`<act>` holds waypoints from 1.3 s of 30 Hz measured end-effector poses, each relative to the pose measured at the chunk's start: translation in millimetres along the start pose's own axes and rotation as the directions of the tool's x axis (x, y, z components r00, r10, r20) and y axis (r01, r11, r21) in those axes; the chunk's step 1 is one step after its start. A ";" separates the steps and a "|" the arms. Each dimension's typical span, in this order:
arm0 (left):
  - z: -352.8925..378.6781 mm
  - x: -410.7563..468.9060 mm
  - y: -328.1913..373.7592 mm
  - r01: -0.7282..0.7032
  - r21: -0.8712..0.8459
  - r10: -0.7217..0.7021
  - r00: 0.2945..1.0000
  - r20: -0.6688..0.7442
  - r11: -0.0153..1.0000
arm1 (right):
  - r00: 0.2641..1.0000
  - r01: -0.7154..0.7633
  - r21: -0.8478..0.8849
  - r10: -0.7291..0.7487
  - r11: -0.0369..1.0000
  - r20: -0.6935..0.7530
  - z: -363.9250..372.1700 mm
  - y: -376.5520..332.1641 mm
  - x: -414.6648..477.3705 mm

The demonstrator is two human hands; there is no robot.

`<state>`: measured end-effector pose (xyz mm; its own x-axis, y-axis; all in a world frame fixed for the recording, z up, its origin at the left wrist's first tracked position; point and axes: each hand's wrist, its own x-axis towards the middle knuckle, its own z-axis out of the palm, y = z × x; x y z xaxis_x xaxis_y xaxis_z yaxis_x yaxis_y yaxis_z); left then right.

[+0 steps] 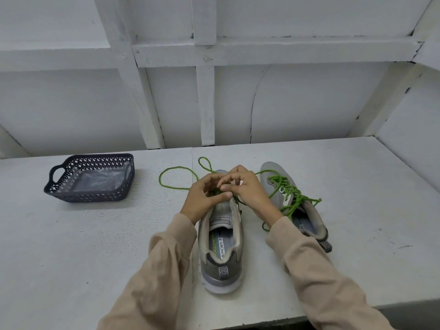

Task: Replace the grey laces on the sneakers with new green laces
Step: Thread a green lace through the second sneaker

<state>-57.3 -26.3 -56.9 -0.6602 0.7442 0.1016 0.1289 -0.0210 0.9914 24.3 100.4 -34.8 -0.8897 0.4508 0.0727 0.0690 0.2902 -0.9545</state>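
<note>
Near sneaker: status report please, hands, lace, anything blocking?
Left hand, right hand pinching green lace at near sneaker. Other sneaker already green-laced. Basket aside, nothing blocking.

Head view, forward-down, close over table (wide-angle).

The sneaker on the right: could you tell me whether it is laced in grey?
No, the sneaker on the right carries a green lace criss-crossed through its eyelets, and no grey lace shows on it.
</note>
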 end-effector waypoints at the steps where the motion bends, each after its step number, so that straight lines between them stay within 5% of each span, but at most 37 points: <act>1: 2.7 0.5 -0.5 0.008 0.000 -0.008 1.000 0.005 1.000 | 1.000 0.004 0.001 -0.004 1.000 -0.007 1.4 -1.8 0.5; 9: 6.1 7.0 -6.8 0.081 0.003 -0.081 0.997 0.016 0.997 | 0.999 0.020 0.211 -0.028 0.977 0.033 -12.6 -43.6 13.8; 14: 6.2 6.2 -7.5 0.084 -0.016 -0.084 0.996 0.021 0.996 | 0.980 0.151 0.282 -0.181 0.948 0.086 -23.9 -88.9 35.4; 21: 6.4 4.6 -10.2 0.110 -0.079 -0.109 0.994 0.013 0.991 | 0.929 0.350 0.635 -0.340 0.689 -0.144 -49.7 -165.1 73.0; 25: 8.8 2.6 -14.0 0.075 -0.056 -0.075 0.997 0.002 0.996 | 0.968 0.244 0.507 -0.237 0.827 -0.079 -50.8 -158.0 86.7; 28: 9.3 1.6 -15.6 0.064 -0.071 -0.064 0.998 -0.002 0.995 | 0.999 0.021 0.109 -0.018 0.994 -0.029 -50.3 -131.0 87.1; 31: 10.5 1.5 -14.9 0.052 -0.058 -0.052 0.999 0.006 0.997 | 0.993 -0.104 -0.289 0.084 0.952 -0.081 -53.4 -103.0 68.7; 34: 10.8 2.0 -16.3 0.042 -0.056 -0.043 0.999 -0.015 0.998 | 0.939 -0.225 -0.486 0.322 0.844 0.125 -57.2 -75.0 40.8; 36: 11.4 2.2 -16.4 0.023 -0.013 -0.023 0.999 -0.022 1.000 | 0.851 -0.272 -0.559 0.467 0.783 0.240 -51.7 -55.9 23.3; 39: 11.6 3.6 -16.7 0.006 0.038 -0.005 0.999 -0.038 0.999 | 0.917 -0.286 -0.490 0.384 0.824 0.111 -32.3 -28.8 11.1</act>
<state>-53.2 -15.5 -74.0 -0.6885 0.7184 0.0996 0.1524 0.0090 0.9883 27.0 124.4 2.8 -0.8392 0.4306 -0.3322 0.5321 0.5235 -0.6654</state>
